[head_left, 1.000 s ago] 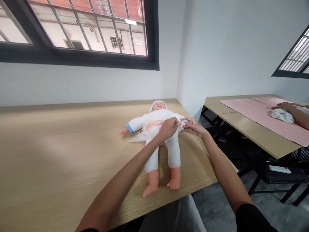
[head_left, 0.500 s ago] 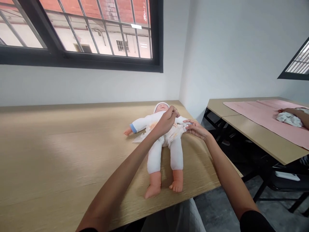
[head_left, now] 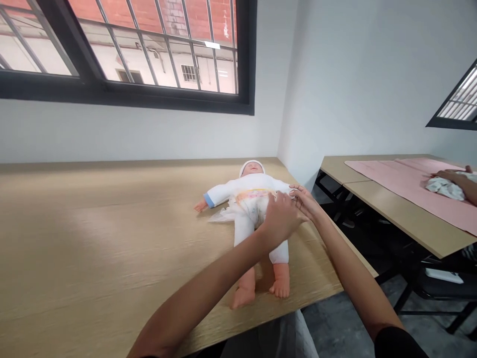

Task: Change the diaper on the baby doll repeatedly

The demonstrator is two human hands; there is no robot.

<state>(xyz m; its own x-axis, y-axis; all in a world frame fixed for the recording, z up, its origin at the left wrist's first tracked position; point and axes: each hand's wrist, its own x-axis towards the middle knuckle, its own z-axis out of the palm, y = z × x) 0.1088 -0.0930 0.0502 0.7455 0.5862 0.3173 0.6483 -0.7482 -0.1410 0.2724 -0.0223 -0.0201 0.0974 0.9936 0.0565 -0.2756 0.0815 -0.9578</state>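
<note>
A baby doll (head_left: 249, 199) in a white suit and white cap lies on its back on the wooden table (head_left: 112, 233), bare feet toward me. A printed diaper (head_left: 253, 203) is round its waist. My left hand (head_left: 281, 218) rests over the doll's hip and upper thigh, fingers together and curled onto the diaper's side. My right hand (head_left: 303, 201) meets it at the doll's right side, fingertips pinched at the diaper edge. What the fingers grip is partly hidden by my left hand.
A dark-framed window runs along the wall behind the table. To the right stands a second table (head_left: 391, 204) with a pink cloth (head_left: 406, 181); another person's hand (head_left: 452, 176) rests there on a white bundle (head_left: 443, 186). A gap with dark table legs separates the tables.
My left hand came down from the doll's chest to its hip, beside my right hand. The right hand stayed at the diaper's side. The view shifted slightly.
</note>
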